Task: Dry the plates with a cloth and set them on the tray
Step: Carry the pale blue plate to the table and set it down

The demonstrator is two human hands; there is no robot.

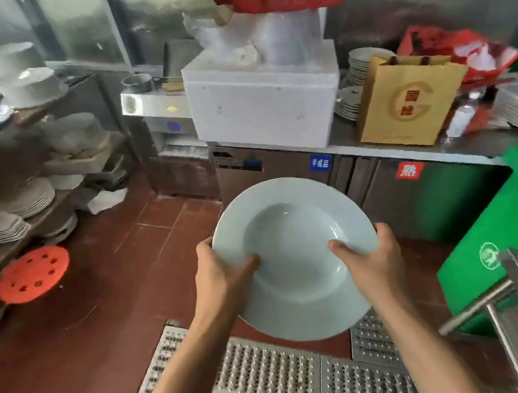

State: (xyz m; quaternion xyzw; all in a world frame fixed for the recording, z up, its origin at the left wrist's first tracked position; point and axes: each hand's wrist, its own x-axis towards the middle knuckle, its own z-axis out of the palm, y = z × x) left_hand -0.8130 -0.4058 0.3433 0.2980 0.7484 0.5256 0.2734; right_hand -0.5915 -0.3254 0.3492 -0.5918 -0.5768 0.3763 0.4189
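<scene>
A pale blue-green deep plate (pixel 290 225) with a wide rim is held up in front of me over the red tiled floor, its hollow facing me. My left hand (pixel 219 275) grips its left rim, thumb lying on the inner face. My right hand (pixel 374 256) grips the right rim the same way. I see no cloth and no tray in this view.
A steel counter (pixel 413 146) ahead carries a white foam box (pixel 262 99), a tan paper bag (pixel 406 103) and stacked plates (pixel 357 73). Shelves of dishes (pixel 24 197) stand left, with an orange stool (pixel 32 273). Green bin (pixel 512 222) right; metal drain grates (pixel 266 373) below.
</scene>
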